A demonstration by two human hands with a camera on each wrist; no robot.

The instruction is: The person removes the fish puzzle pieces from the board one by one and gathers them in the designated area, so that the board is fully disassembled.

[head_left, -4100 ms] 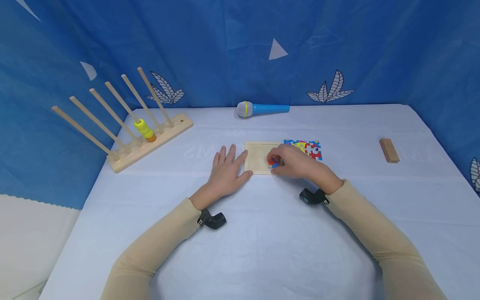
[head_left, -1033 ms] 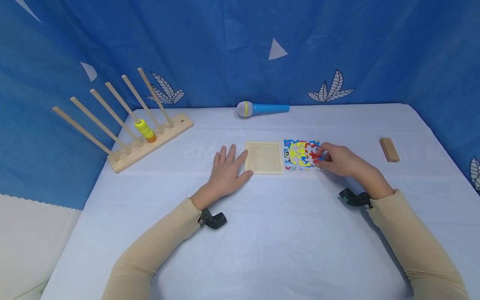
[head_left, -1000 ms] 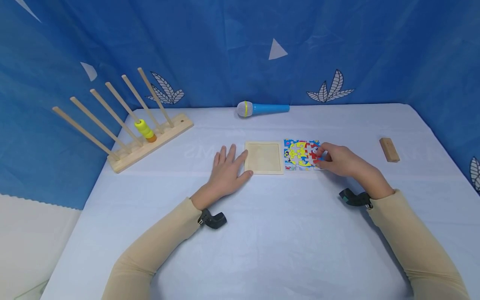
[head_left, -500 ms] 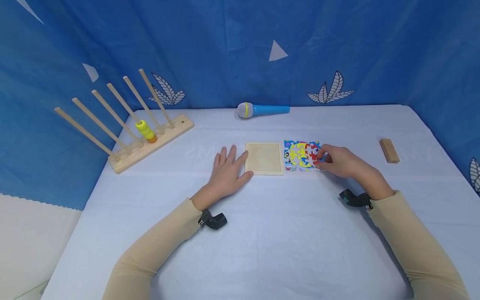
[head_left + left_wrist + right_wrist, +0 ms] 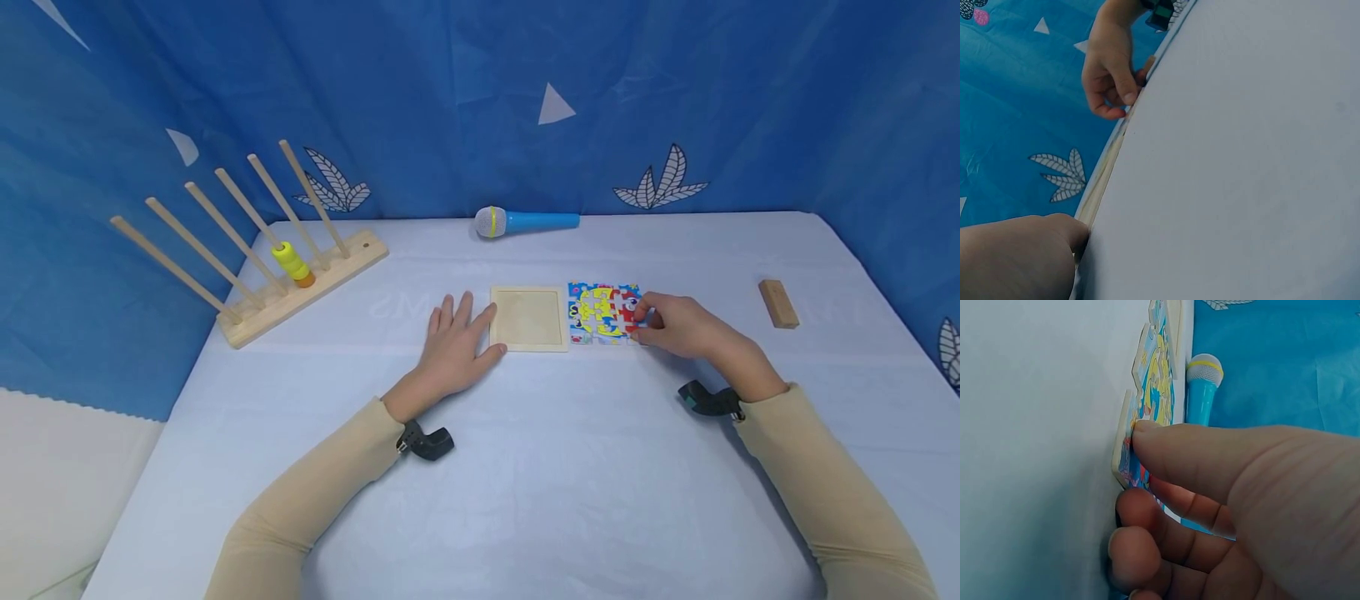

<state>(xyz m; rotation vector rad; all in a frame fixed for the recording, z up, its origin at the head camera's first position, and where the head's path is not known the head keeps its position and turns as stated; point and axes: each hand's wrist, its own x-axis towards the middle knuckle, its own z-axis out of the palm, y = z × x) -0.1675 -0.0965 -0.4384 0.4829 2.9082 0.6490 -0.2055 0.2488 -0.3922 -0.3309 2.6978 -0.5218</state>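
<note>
A colourful jigsaw puzzle (image 5: 596,312) in blue, yellow and red lies on the table against the right side of a shallow wooden tray (image 5: 528,317). My right hand (image 5: 678,325) is at the puzzle's right edge. In the right wrist view its thumb lies on a corner puzzle piece (image 5: 1124,453), with curled fingers at that piece's edge; this piece sits slightly apart from its neighbour. My left hand (image 5: 453,354) rests flat with fingers spread, forefinger and thumb touching the tray's left rim. The right hand covers part of the puzzle's right side.
A toy microphone (image 5: 528,221) lies behind the tray, near the blue curtain. At the left stands a wooden peg rack (image 5: 315,292) with yellow and orange beads (image 5: 292,262) on one peg. A small wooden block (image 5: 778,303) lies to the right.
Four seconds ago my right hand held a puzzle piece over the tray's right side; it has since moved right to the puzzle's far edge. The left hand has stayed put.
</note>
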